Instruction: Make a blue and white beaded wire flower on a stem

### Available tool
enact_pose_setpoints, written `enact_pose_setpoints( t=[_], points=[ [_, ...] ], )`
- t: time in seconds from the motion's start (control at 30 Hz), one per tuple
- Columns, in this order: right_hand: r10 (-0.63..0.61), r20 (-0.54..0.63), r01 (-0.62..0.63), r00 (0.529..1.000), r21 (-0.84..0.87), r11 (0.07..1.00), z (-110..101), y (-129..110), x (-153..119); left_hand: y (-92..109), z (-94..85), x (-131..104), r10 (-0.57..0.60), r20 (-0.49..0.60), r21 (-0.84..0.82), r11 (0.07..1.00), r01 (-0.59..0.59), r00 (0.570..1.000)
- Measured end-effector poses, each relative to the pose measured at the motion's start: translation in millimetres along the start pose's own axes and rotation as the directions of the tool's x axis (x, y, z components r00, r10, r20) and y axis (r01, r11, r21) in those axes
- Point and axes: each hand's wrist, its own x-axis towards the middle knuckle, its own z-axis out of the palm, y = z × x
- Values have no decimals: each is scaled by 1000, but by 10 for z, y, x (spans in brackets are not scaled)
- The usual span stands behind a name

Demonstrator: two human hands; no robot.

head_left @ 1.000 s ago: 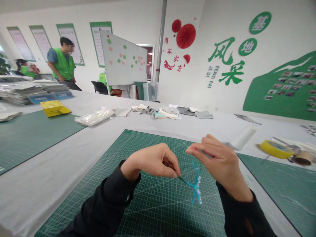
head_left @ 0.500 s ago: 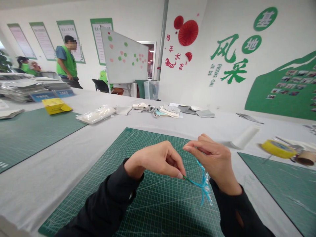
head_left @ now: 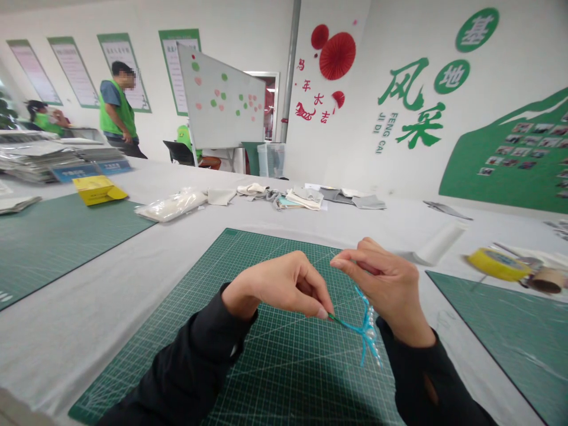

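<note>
Between the thumb and forefinger of my left hand (head_left: 288, 287) is the thin green stem of a beaded spray (head_left: 366, 331). Its bright blue branches carry small white, pearl-like beads and fan out to the right, above the green cutting mat (head_left: 275, 361). My right hand (head_left: 386, 284) is closed in a pinch, higher up and to the right, close over the top of the spray. Whatever its fingertips hold is too fine to make out. Part of the spray's upper end passes behind my right hand.
Yellow tape (head_left: 499, 264) and a cardboard roll (head_left: 548, 280) lie to the right, by a second mat (head_left: 501, 331). Fabric pieces (head_left: 306, 198), a plastic bag (head_left: 173, 204) and a yellow box (head_left: 98, 190) lie farther back. A person (head_left: 118, 112) in a green vest stands beyond the table.
Both hands keep their pinches, and the spray stays in my left hand. My right hand has shifted very slightly; the whole view has moved a little.
</note>
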Motion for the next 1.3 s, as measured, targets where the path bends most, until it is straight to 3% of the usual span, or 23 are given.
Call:
enact_pose_setpoints(
  t=[0.17,0.37,0.47,0.67,0.8,0.9,1.3],
  points=[
    [89,-12,-89,996,10,996,-17,53,-10,47,3,-16,42,-62,-23,999,-44,997],
    [263,-25,-259,964,109,960,-76,78,-9,109,4,-46,135,-210,-46,988,-148,968],
    [350,-55,-335,935,183,924,-110,98,-11,133,17,-48,169,-358,-54,978,-202,918],
    [441,-115,-394,890,292,871,-140,155,-30,143,57,6,147,-629,-121,951,-283,763],
    [433,-128,-392,892,255,884,-160,96,-34,97,41,58,118,-732,-180,917,-357,672],
    [407,-126,-377,905,209,902,-180,15,-39,72,22,84,69,-775,-232,894,-384,628],
    [160,-119,-161,980,7,987,-189,-297,-36,92,32,95,-41,-800,-286,903,-321,599]
  ],
)
